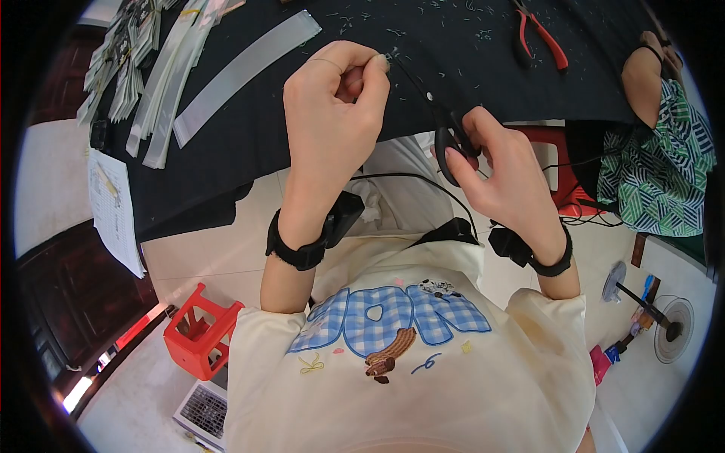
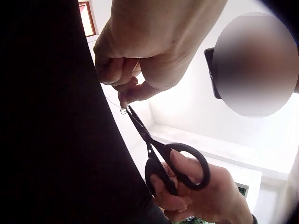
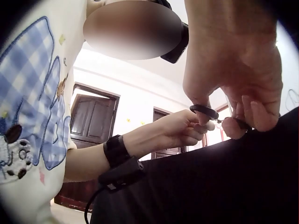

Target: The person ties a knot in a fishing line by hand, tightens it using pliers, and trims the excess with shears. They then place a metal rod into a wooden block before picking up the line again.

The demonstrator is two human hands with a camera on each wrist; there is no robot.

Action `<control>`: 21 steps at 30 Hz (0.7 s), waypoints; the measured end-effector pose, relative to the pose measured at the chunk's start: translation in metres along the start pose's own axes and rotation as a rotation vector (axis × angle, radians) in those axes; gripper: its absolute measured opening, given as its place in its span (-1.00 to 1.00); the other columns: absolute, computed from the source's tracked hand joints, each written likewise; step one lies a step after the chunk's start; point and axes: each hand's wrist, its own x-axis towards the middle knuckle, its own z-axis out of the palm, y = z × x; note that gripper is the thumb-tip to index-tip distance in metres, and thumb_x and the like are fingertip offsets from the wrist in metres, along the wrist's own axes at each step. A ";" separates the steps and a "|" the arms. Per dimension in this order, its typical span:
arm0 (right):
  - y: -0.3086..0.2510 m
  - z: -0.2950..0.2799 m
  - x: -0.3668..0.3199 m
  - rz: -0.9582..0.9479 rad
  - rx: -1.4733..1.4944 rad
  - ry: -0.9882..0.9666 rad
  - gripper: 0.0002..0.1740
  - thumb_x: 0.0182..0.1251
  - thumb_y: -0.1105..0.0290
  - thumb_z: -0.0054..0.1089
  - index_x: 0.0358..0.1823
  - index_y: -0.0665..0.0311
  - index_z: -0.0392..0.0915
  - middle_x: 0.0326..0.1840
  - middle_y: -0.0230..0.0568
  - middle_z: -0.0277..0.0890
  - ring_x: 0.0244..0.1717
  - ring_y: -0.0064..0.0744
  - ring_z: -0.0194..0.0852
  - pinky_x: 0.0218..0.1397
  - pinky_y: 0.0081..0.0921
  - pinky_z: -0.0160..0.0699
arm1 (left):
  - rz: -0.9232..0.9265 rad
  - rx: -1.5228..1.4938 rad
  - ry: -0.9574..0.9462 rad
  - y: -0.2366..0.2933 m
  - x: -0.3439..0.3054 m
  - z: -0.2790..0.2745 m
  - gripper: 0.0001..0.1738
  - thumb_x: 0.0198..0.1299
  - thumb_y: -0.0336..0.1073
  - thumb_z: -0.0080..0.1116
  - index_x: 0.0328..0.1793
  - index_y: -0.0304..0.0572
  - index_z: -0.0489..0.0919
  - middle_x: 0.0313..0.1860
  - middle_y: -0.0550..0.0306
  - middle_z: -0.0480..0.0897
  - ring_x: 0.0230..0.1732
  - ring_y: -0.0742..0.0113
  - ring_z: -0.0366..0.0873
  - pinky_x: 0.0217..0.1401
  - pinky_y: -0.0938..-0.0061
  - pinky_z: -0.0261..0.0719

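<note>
My right hand [image 1: 510, 170] grips black-handled scissors [image 1: 444, 143], with the thumb and fingers in the handle loops. Their narrow blades point up and left, the tips right at my left fingertips. Between the thumb and forefinger of my left hand [image 1: 332, 94], a small, shiny, thin loop [image 2: 124, 111] is pinched. It looks like fine wire or clear line, but I cannot tell which. In the left wrist view the blade tips overlap the loop's edge. The right wrist view shows the handle ring [image 3: 204, 111] around a digit; the blades are mostly hidden there.
Red-handled pliers [image 1: 542, 38] and small scattered clippings [image 1: 396, 32] lie on the black cloth [image 1: 249, 136]. Long clear strips [image 1: 245, 79] and bundled packets [image 1: 128, 60] are at the left, above a written sheet [image 1: 117, 211]. Another person's arm [image 1: 642, 87] rests at the right.
</note>
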 end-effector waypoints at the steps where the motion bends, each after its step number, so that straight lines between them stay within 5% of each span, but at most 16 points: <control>1: 0.000 0.000 0.000 -0.006 -0.002 0.005 -0.69 0.06 0.28 0.20 -0.45 0.37 0.32 -0.71 -0.07 0.32 -0.66 -0.12 0.34 -0.56 -0.34 0.25 | -0.003 -0.005 0.000 0.000 0.000 0.000 -0.96 0.01 -0.53 0.11 -0.45 -0.38 0.53 -0.66 0.25 0.36 -0.61 0.59 0.23 -0.58 0.68 0.24; 21: -0.001 -0.002 0.000 -0.026 0.002 0.002 -0.69 0.06 0.28 0.20 -0.48 0.38 0.34 -0.76 -0.07 0.29 -0.71 -0.11 0.32 -0.61 -0.35 0.23 | 0.042 0.043 -0.017 0.000 0.000 0.000 -0.96 0.01 -0.54 0.10 -0.46 -0.39 0.52 -0.66 0.23 0.36 -0.62 0.56 0.23 -0.59 0.66 0.23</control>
